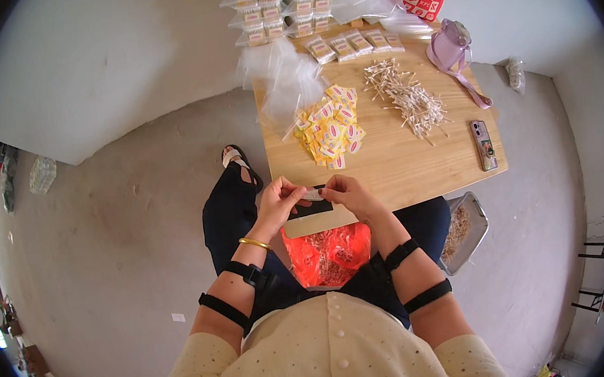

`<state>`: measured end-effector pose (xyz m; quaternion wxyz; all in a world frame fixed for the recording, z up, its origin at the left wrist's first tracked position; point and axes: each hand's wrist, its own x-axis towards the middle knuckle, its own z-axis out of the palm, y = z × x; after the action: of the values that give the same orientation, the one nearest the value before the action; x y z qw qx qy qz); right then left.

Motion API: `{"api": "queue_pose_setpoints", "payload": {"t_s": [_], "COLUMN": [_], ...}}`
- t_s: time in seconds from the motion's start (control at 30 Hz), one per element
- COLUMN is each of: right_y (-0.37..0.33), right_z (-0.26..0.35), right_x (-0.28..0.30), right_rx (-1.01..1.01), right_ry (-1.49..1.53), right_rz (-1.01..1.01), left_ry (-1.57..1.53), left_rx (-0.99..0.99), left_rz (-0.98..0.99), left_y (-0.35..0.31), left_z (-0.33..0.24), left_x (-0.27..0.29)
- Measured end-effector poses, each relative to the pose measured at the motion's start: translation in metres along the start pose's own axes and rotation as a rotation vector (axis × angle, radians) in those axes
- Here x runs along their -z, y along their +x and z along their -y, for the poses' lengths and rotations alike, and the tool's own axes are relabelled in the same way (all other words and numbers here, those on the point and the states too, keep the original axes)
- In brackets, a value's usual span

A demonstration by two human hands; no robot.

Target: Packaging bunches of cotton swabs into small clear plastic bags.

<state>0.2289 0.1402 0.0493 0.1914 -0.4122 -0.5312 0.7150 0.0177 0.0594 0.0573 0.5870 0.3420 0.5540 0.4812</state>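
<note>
At the near edge of the wooden table | left hand and right hand pinch a small clear packet between fingertips, held over a dark card | orange bag on lap below | yellow sachets and pale sticks piled on the tabletop beyond | phone near the right edge

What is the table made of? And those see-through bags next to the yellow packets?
The table looks like pale wood with a smooth matte finish: you can see faint grain lines running across it. The bags look like thin clear plastic film: they are shiny, crinkled, and the tabletop shows through them.
</note>
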Motion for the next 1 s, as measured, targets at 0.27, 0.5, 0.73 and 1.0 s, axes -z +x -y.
{"api": "queue_pose_setpoints", "payload": {"t_s": [0.27,0.5,0.73,1.0], "right_y": [-0.011,-0.036,-0.076,-0.096], "right_z": [0.006,0.038,0.087,0.11], "right_x": [0.002,0.006,-0.003,-0.016], "right_rx": [-0.078,0.155,0.251,0.386], "right_ry": [0.052,-0.021,0.032,-0.189], "right_rz": [0.017,-0.043,0.008,-0.052], "left_ry": [0.603,0.583,0.07,-0.016], "left_rx": [-0.463,-0.494,-0.29,-0.204], "left_rz": [0.001,-0.006,0.174,0.305], "left_y": [-0.006,-0.027,-0.056,-0.069], "left_z": [-0.012,-0.047,-0.084,-0.09], "left_x": [-0.021,-0.035,-0.052,-0.058]}}
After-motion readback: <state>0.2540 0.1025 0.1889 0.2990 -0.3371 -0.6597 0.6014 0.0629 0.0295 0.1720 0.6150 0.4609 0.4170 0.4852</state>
